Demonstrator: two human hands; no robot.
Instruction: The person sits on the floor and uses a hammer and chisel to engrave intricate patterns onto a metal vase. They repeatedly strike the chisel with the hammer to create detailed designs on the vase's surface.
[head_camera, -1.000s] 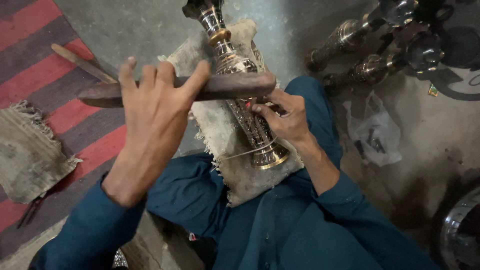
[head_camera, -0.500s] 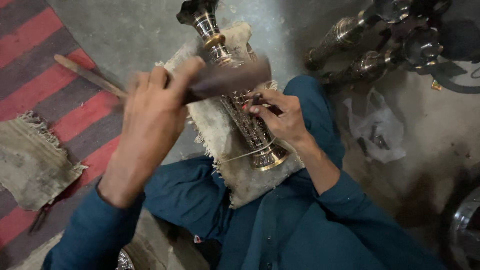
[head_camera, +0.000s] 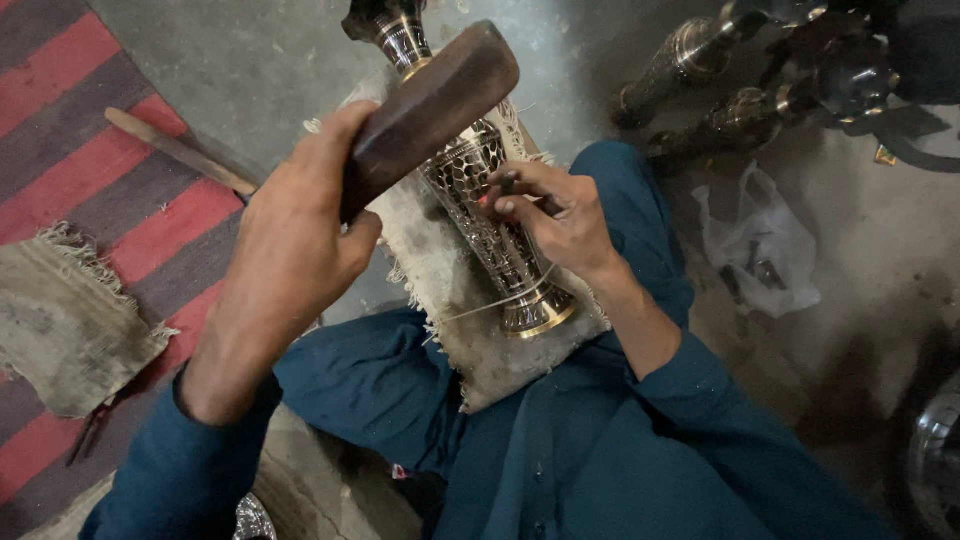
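Note:
My left hand (head_camera: 290, 235) grips a dark wooden mallet (head_camera: 430, 105), raised with its thick end over the vase. An ornate brass and silver vase (head_camera: 490, 230) lies on a worn cloth pad (head_camera: 450, 300) across my lap, its neck pointing away from me. My right hand (head_camera: 555, 215) pinches a small chisel (head_camera: 505, 185) with its tip set against the vase's patterned body. Both arms wear teal sleeves.
A red and grey striped rug (head_camera: 90, 150) lies at left, with a wooden stick (head_camera: 180, 150) and a frayed cloth (head_camera: 60, 320) on it. Several metal vases (head_camera: 700, 60) lie at the top right. A clear plastic bag (head_camera: 760, 250) rests on the concrete floor.
The left hand has swung the mallet from lying crosswise over the vase to a raised angle with its head at the upper right. The right hand stays on the vase.

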